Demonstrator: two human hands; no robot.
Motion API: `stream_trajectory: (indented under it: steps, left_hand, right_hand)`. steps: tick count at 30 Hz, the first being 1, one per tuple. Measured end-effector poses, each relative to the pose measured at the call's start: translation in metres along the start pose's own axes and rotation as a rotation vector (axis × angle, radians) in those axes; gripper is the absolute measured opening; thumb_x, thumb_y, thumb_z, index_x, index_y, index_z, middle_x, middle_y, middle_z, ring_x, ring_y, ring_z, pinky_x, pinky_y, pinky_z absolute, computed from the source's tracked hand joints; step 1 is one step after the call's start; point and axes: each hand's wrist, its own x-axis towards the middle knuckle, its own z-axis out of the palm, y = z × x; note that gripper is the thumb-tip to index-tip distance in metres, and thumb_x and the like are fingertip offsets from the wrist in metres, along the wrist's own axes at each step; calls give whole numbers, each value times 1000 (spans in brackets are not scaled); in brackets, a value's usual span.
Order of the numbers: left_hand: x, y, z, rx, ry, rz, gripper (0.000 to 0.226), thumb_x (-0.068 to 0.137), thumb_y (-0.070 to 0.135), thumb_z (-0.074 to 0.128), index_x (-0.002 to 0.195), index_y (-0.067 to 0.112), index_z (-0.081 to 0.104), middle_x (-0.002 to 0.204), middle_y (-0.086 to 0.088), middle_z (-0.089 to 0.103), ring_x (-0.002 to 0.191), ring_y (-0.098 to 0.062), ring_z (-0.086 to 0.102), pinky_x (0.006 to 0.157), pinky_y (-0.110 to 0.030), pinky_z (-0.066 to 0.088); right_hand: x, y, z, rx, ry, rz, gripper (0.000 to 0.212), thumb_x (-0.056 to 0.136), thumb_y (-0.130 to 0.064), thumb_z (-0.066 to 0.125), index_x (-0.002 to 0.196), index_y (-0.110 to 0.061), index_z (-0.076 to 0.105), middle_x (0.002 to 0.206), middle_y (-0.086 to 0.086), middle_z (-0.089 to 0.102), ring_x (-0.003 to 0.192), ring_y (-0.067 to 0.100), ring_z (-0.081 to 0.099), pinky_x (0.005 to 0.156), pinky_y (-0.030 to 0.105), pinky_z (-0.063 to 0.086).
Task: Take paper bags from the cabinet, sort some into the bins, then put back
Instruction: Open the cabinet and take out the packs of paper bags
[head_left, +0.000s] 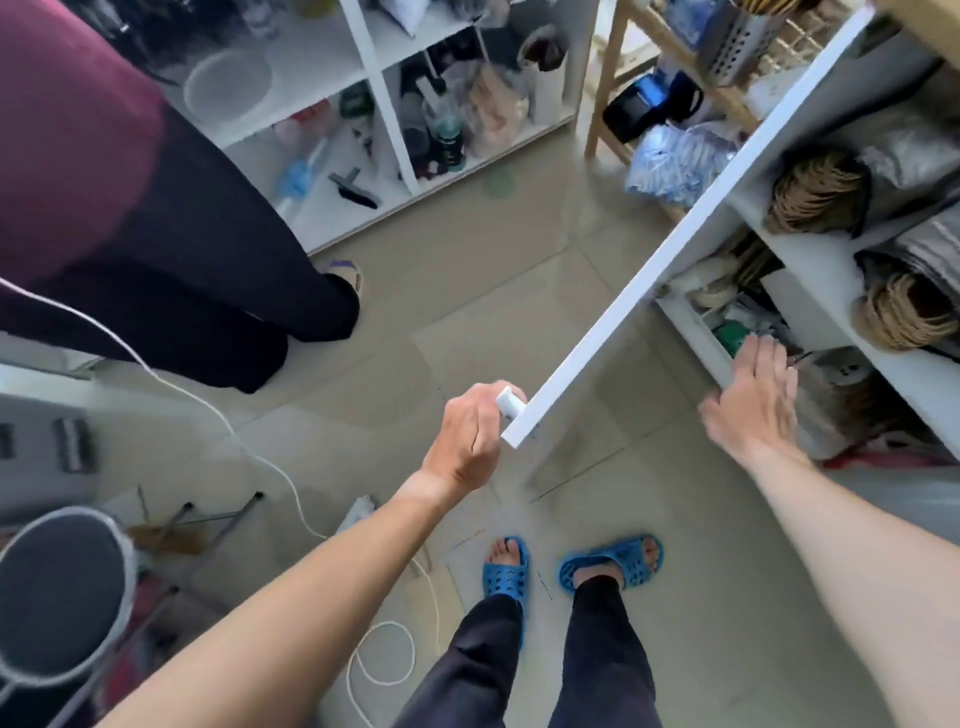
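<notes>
The white cabinet door (675, 239) stands open, seen edge-on across the middle. My left hand (467, 436) grips the white handle (511, 402) at its lower end. My right hand (753, 405) is open with straight fingers at the front edge of a low cabinet shelf (696, 338). Inside the cabinet, stacks of paper bags with twisted brown handles (815, 192) lie on the shelves, another stack (898, 312) below.
Another person in dark trousers (171, 260) stands at the left. A white open shelf unit (374, 93) with bottles and brushes is behind. A wooden rack (618, 67) stands at the back right. A white cable (218, 415) runs over the tiled floor. A round bin (57, 587) sits at the lower left.
</notes>
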Motion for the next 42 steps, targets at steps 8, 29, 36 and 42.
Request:
stream_trajectory:
  steps: [8, 29, 36, 42]
  left_hand:
    - [50, -42, -53, -178, 256, -260, 38, 91, 27, 35, 59, 8, 27, 64, -11, 31, 64, -20, 24, 58, -39, 21]
    - [96, -66, -81, -213, 720, -544, 37, 88, 48, 33, 72, 19, 50, 73, 2, 53, 70, -14, 50, 68, -31, 41]
    - [84, -49, -21, -85, 786, -800, 34, 98, 19, 31, 110, 8, 61, 106, -6, 60, 103, -23, 50, 81, -25, 32]
    - [103, -14, 83, -78, 555, -737, 31, 99, 20, 45, 112, 2, 65, 118, -23, 64, 112, -34, 59, 91, -35, 42]
  right_hand:
    - [22, -86, 23, -21, -17, -212, 82, 83, -9, 57, 151, 5, 13, 159, 25, 14, 148, 36, 9, 121, 45, 6]
    - [30, -136, 39, -10, -28, -278, 76, 82, -14, 53, 149, 2, 21, 156, 21, 24, 147, 34, 16, 121, 45, 11]
    - [36, -92, 33, 87, 13, -189, 74, 84, -12, 48, 151, 1, 19, 159, 20, 19, 149, 32, 12, 122, 42, 7]
    - [49, -9, 19, 88, 13, -83, 69, 97, -19, 42, 154, -1, 9, 162, 17, 7, 150, 29, 3, 123, 40, 2]
